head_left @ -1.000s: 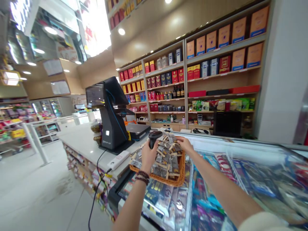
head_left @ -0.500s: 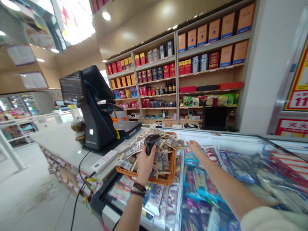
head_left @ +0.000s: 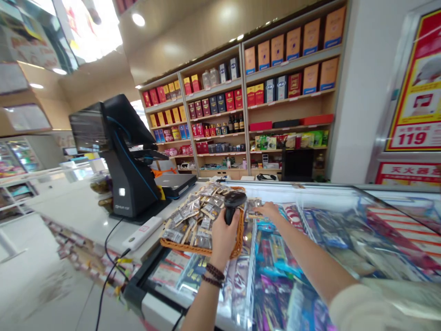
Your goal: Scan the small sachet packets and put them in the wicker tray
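Observation:
My left hand [head_left: 223, 235] is wrapped round the grip of a black barcode scanner [head_left: 233, 203], held over the right rim of a wicker basket [head_left: 182, 247]. The basket is heaped with several small snack packets [head_left: 196, 214] and stands on the glass lid of a chest freezer [head_left: 310, 239]. My right hand [head_left: 267, 210] lies to the right of the basket on the glass, fingers pinched on a small packet [head_left: 254, 213] at the basket's edge. A bead bracelet is on my left wrist.
A black checkout terminal [head_left: 119, 158] with its screen stands on the white counter [head_left: 76, 211] to the left, a white device [head_left: 141, 233] and cables before it. Shelves of boxed goods [head_left: 241, 99] line the back wall. A red and yellow price poster [head_left: 416, 92] hangs at right.
The view has swung right. My left hand with the scanner has moved from the basket's middle to its right rim. My right hand has drawn back from the basket's far side onto the glass beside it.

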A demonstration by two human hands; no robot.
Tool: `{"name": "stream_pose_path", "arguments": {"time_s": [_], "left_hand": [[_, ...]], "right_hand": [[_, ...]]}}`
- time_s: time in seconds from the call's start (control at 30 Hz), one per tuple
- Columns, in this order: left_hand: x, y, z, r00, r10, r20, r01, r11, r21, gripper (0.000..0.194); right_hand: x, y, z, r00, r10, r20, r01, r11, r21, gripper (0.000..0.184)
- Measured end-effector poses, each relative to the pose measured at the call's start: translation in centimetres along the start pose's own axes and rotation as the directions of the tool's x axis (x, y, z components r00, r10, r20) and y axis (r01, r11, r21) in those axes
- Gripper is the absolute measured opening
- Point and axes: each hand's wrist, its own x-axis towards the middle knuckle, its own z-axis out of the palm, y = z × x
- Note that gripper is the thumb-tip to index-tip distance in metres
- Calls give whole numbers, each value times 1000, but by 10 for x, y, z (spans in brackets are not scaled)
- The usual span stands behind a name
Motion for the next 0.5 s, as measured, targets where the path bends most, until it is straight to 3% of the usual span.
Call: {"name": "stream_pose_path", "arguments": {"time_s": [0.13, 0.3, 0.4, 0.5], "left_hand": [[-15, 15, 40, 993, 24, 114, -29, 999, 42, 39], [-31, 24, 90, 972, 18, 233, -36, 997, 74, 37], [-39, 21, 117, 959, -32, 282, 16, 998, 61, 30], [-47, 13, 140, 956, -51, 290, 55, 998, -6, 30]], "right_hand": [[-25, 68, -29, 996, -18, -90, 15, 999, -44, 42], [-72, 154, -75, 981, 41, -191, -69, 987, -148, 36], [-100, 182, -87, 940, 21, -341, -82, 983, -166, 34], [-115, 190, -87, 903, 26, -428, -68, 994, -84, 32]]}}
